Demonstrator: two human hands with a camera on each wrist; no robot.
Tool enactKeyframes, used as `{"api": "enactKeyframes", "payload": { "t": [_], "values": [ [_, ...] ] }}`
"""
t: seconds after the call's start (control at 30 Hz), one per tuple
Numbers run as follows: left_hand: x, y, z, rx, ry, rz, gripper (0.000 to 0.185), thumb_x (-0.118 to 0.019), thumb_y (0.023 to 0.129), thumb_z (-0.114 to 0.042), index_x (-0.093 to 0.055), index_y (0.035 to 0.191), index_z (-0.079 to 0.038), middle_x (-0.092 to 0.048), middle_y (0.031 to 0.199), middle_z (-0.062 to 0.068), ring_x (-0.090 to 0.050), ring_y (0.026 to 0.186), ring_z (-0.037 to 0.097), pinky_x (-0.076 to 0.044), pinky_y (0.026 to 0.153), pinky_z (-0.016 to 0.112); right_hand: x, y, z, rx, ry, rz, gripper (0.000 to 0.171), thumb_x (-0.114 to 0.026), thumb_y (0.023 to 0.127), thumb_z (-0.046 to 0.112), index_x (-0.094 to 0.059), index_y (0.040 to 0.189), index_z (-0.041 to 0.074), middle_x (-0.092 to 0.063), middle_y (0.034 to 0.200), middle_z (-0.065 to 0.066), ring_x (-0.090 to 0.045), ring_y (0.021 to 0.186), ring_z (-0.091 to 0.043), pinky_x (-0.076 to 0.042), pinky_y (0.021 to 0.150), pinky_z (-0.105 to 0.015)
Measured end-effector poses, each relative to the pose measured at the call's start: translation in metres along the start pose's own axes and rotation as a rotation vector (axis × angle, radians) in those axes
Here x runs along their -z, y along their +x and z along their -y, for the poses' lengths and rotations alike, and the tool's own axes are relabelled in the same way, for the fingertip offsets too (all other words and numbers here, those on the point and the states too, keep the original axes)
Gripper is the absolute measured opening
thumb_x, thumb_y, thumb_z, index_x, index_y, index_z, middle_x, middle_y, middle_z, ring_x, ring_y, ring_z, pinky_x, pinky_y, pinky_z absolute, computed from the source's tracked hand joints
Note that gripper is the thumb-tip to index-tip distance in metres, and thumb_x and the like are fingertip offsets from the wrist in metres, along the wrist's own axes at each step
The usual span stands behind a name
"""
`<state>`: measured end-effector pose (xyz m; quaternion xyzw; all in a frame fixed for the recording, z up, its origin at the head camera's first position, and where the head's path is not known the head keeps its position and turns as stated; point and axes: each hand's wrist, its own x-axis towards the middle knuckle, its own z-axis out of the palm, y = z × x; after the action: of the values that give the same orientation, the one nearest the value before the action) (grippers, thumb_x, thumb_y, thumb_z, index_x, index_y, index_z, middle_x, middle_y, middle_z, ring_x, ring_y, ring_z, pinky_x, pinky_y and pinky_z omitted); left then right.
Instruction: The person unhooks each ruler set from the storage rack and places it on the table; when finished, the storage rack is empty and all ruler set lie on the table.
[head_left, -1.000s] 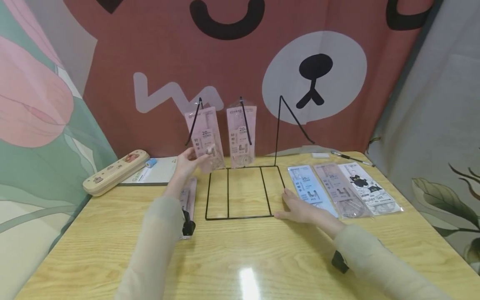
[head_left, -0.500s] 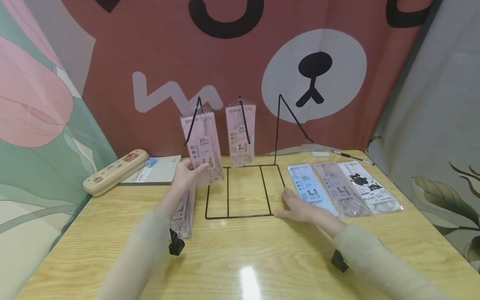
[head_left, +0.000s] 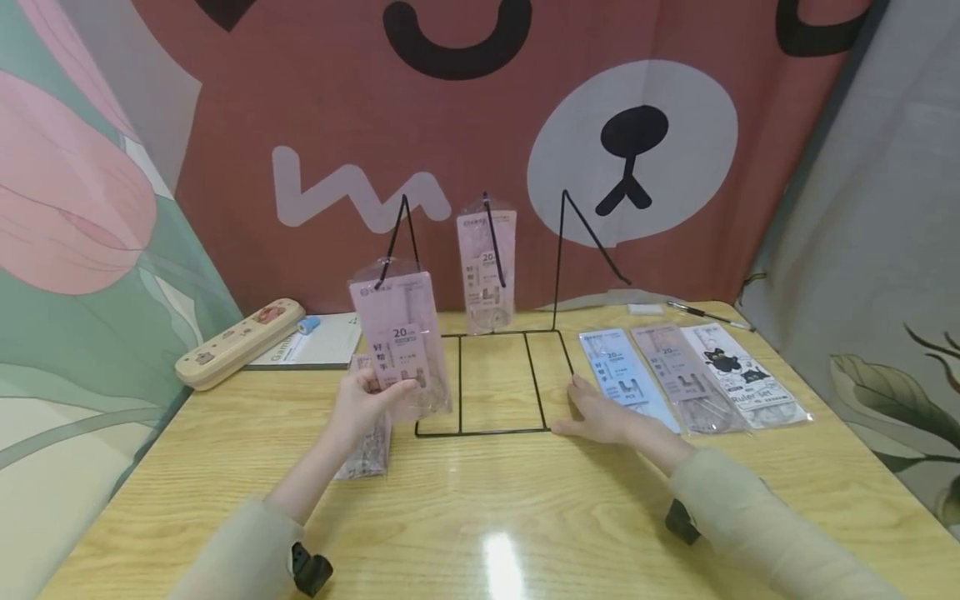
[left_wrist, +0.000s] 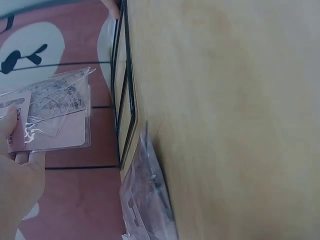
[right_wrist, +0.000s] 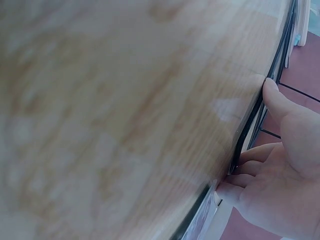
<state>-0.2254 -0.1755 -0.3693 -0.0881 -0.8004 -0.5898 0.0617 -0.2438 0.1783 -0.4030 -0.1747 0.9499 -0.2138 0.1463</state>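
Surroundings: wooden table (head_left: pixel 480 517), cartoon bear backdrop (head_left: pixel 465 133) behind it. Far left of the table holds a cream pencil case (head_left: pixel 238 343) with a notebook (head_left: pixel 318 340) just beside it; a small blue item lies between them, too small to identify. A pen (head_left: pixel 705 315) lies at the far right edge.

Black wire rack (head_left: pixel 491 379) stands mid-table, base frame flat on the wood, three hooks rising at the back. Middle hook carries one pink packet (head_left: pixel 487 271); the left and right hooks are bare. Nothing stands between the hands and the rack.

Left hand (head_left: pixel 365 402): thumb and fingers pinch the lower edge of a pink ruler packet (head_left: pixel 397 333), held upright in the air, in front of the rack's left hook and off it. Left wrist view shows the thumb over the packet's card. Another clear packet (head_left: pixel 367 446) lies flat on the table under that hand.

Right hand (head_left: pixel 603 417): palm down, fingers pressed together and straight, resting on the table with fingertips (right_wrist: pixel 272 92) against the rack's right base wire.

Right of the rack, three flat packets side by side: blue packet (head_left: pixel 626 379), pinkish packet (head_left: pixel 686 375), cat-print packet (head_left: pixel 746 375).

Count: six packets in total, one rack, three hooks.
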Motion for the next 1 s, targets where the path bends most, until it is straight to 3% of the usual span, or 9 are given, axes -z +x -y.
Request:
{"api": "enactKeyframes", "payload": {
  "t": [0.17,0.33,0.43,0.53,0.67,0.77,0.87,0.93,1.0],
  "values": [
    [0.003,-0.025,-0.003,-0.067,-0.033,0.023,0.027,-0.071,0.083,-0.008,-0.065,0.103,0.009,-0.070,0.096,0.023,-0.068,0.073,0.004,-0.058,0.065,0.023,-0.001,0.000,0.000,0.001,0.001,0.000,0.091,-0.058,0.090,0.047,-0.019,0.141,-0.017,-0.005,0.151,-0.034,-0.009,0.141,-0.047,-0.013,0.116,-0.055],
    [0.016,-0.049,-0.004,-0.138,-0.025,0.040,0.023,-0.069,0.083,-0.004,-0.065,0.102,0.008,-0.074,0.091,-0.004,-0.069,0.077,0.004,-0.058,0.066,0.023,-0.001,-0.001,0.000,0.006,-0.001,0.003,0.090,-0.057,0.090,0.047,-0.019,0.142,-0.017,-0.005,0.151,-0.034,-0.008,0.141,-0.047,-0.013,0.116,-0.055],
    [0.031,-0.061,-0.005,-0.140,-0.038,0.027,0.016,-0.068,0.083,-0.002,-0.070,0.099,-0.002,-0.072,0.088,-0.018,-0.069,0.079,0.003,-0.057,0.068,0.021,0.000,-0.001,0.000,0.004,-0.003,0.006,0.091,-0.057,0.090,0.047,-0.019,0.142,-0.017,-0.004,0.152,-0.033,-0.008,0.141,-0.047,-0.013,0.117,-0.055],
    [0.050,-0.068,-0.005,-0.125,-0.035,-0.026,0.021,-0.068,0.082,0.001,-0.072,0.093,-0.016,-0.072,0.083,-0.019,-0.069,0.074,0.002,-0.056,0.066,0.017,0.001,-0.001,0.000,0.001,-0.003,0.007,0.090,-0.057,0.090,0.047,-0.019,0.142,-0.016,-0.004,0.152,-0.033,-0.008,0.142,-0.046,-0.012,0.117,-0.055],
    [0.082,-0.070,-0.002,-0.079,0.005,-0.099,0.028,-0.066,0.084,0.001,-0.070,0.089,-0.026,-0.072,0.079,-0.020,-0.068,0.071,-0.001,-0.055,0.064,0.015,0.002,-0.001,0.000,0.001,-0.003,0.007,0.090,-0.057,0.090,0.046,-0.019,0.142,-0.017,-0.005,0.152,-0.033,-0.007,0.142,-0.046,-0.012,0.117,-0.055],
    [0.106,-0.068,0.002,-0.014,0.072,-0.130,0.020,-0.064,0.089,-0.007,-0.069,0.092,-0.026,-0.070,0.079,-0.024,-0.067,0.073,-0.003,-0.054,0.066,0.013,0.002,0.000,0.000,0.004,-0.007,0.007,0.089,-0.058,0.090,0.046,-0.019,0.142,-0.017,-0.005,0.152,-0.033,-0.007,0.142,-0.046,-0.012,0.117,-0.055],
    [0.127,-0.065,0.006,0.079,0.163,-0.120,0.011,-0.061,0.092,-0.020,-0.068,0.102,-0.020,-0.068,0.082,-0.028,-0.066,0.077,-0.004,-0.054,0.069,0.014,0.001,0.000,0.000,0.009,-0.014,0.006,0.089,-0.057,0.090,0.046,-0.020,0.141,-0.017,-0.005,0.152,-0.033,-0.008,0.141,-0.047,-0.012,0.117,-0.055],
    [0.137,-0.062,0.008,0.151,0.220,-0.101,0.028,-0.060,0.093,-0.029,-0.064,0.113,-0.009,-0.068,0.084,-0.024,-0.066,0.076,-0.003,-0.055,0.068,0.017,0.001,0.000,0.000,0.008,-0.011,0.007,0.089,-0.057,0.090,0.046,-0.020,0.141,-0.017,-0.005,0.152,-0.033,-0.008,0.142,-0.046,-0.012,0.117,-0.055],
    [0.144,-0.058,0.013,0.219,0.299,-0.084,0.047,-0.058,0.093,-0.037,-0.058,0.121,0.000,-0.072,0.088,-0.013,-0.065,0.074,-0.001,-0.055,0.067,0.020,0.002,0.000,0.001,0.008,-0.009,0.009,0.089,-0.057,0.090,0.046,-0.019,0.141,-0.017,-0.005,0.151,-0.034,-0.008,0.141,-0.047,-0.012,0.117,-0.055]
  ]
}}
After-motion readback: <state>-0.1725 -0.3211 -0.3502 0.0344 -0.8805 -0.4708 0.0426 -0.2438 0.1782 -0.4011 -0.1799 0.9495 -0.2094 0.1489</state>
